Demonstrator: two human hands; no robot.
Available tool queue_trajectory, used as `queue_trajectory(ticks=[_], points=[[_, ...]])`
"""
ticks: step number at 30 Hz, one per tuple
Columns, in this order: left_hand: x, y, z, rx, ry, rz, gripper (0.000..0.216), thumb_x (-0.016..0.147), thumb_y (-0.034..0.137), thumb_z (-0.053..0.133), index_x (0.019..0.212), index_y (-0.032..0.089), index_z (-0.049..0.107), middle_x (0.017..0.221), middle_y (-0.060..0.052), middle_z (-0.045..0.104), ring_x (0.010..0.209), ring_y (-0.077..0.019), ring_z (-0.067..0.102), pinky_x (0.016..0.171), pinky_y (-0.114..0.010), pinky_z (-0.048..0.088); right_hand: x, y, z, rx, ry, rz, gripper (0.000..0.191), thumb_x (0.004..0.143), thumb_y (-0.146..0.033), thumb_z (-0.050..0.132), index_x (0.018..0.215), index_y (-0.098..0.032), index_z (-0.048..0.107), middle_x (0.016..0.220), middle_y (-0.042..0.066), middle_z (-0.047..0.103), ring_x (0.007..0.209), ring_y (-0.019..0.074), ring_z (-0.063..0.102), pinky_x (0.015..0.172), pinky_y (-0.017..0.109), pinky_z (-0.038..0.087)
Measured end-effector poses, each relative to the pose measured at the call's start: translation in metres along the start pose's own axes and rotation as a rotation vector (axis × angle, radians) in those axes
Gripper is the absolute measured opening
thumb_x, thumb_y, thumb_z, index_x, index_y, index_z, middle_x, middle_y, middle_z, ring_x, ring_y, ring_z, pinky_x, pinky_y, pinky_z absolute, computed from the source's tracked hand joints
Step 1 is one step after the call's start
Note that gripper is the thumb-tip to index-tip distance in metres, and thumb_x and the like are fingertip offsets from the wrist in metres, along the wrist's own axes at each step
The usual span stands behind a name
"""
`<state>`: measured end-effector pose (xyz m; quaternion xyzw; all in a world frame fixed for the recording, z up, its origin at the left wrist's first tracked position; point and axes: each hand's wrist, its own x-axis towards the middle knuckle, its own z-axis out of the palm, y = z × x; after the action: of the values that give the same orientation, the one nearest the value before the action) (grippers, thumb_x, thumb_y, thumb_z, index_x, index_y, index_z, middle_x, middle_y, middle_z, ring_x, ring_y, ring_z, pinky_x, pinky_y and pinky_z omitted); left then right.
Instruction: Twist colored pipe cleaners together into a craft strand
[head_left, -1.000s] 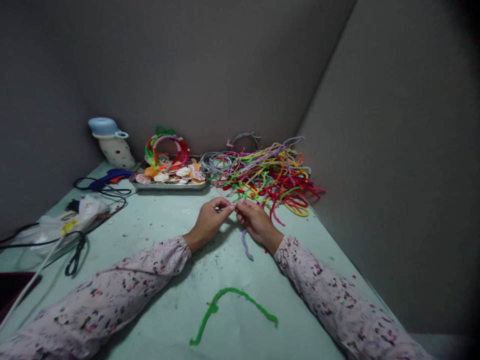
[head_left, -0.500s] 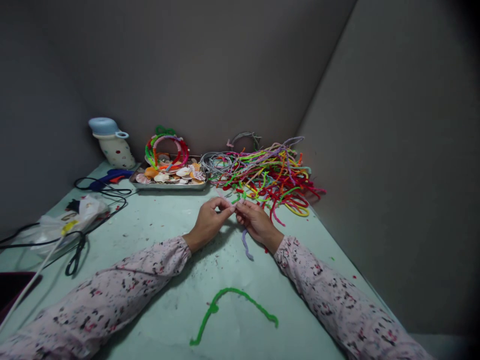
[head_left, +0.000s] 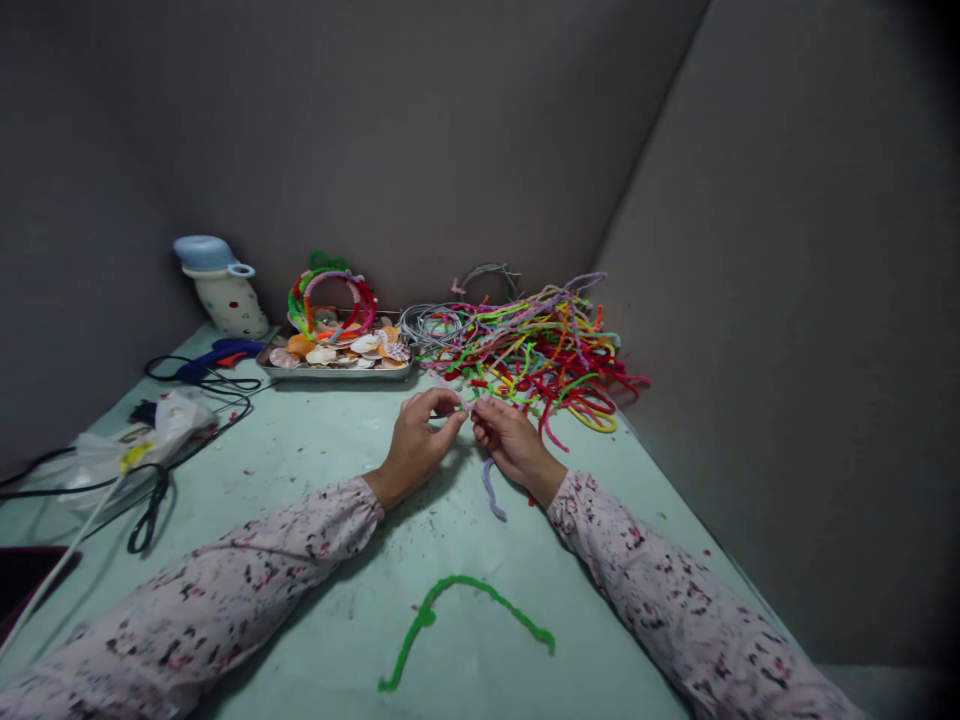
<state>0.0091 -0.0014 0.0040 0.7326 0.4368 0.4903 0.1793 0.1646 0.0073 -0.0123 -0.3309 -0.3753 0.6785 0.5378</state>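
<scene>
Over the far middle of the table, my hands meet at a pale pink-lilac pipe cleaner (head_left: 467, 406). My right hand (head_left: 514, 440) is closed, pinching it between thumb and fingertips. Thumb and index finger of my left hand (head_left: 420, 440) curl around its other side, loosely closed at the tips. A lilac pipe cleaner end (head_left: 492, 490) hangs or lies below my right hand; whether it is the same piece is hidden. Nearer to me, a bent green pipe cleaner (head_left: 469, 580) lies on the table in an arch, with a small bump on its left side.
Behind my hands lies a heap of coloured pipe cleaners (head_left: 555, 340) beside coiled grey wire (head_left: 435, 325). A metal tray (head_left: 337, 373) holds shells and colourful wrapped rings (head_left: 367, 300). At the left are a bottle (head_left: 229, 295), a blue tool (head_left: 217, 357), black cables and a plastic bag (head_left: 176, 420).
My left thumb and index finger have parted slightly and drawn back a little from the right fingertips. The right hand keeps its pinch, and the green pipe cleaner lies as before.
</scene>
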Motion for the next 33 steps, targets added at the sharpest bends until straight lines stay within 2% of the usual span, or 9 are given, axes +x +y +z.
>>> queue_trajectory(ticks=[8,25,33], points=[[-0.0005,-0.0031,0.0005,0.060,0.009,0.117,0.008,0.083,0.024,0.061,0.089,0.021,0.065,0.086,-0.001,0.068,0.083,-0.0163,0.059,0.084,-0.033,0.039,-0.0008,-0.0004,-0.0004,0.012,-0.019,-0.019,0.026,0.068,-0.037,0.077,0.076,-0.018,0.063,0.068,-0.004,0.056,0.053,0.0038,0.048,0.047,0.016,0.038],[0.0006,-0.0033,-0.0005,0.135,-0.011,0.094,0.015,0.084,0.029,0.061,0.095,0.024,0.070,0.087,-0.002,0.070,0.086,-0.0173,0.060,0.086,-0.035,0.038,-0.0003,-0.0004,-0.0019,0.029,-0.024,-0.011,0.022,0.071,-0.033,0.075,0.078,-0.017,0.063,0.070,-0.003,0.056,0.054,0.0037,0.048,0.047,0.015,0.038],[0.0011,-0.0008,-0.0019,0.077,-0.014,0.079,0.015,0.084,0.028,0.061,0.093,0.024,0.071,0.084,-0.002,0.069,0.084,-0.0167,0.060,0.084,-0.033,0.040,-0.0019,-0.0008,-0.0006,0.011,-0.021,-0.007,0.022,0.071,-0.034,0.074,0.079,-0.017,0.063,0.070,-0.003,0.056,0.054,0.0038,0.048,0.048,0.015,0.038]])
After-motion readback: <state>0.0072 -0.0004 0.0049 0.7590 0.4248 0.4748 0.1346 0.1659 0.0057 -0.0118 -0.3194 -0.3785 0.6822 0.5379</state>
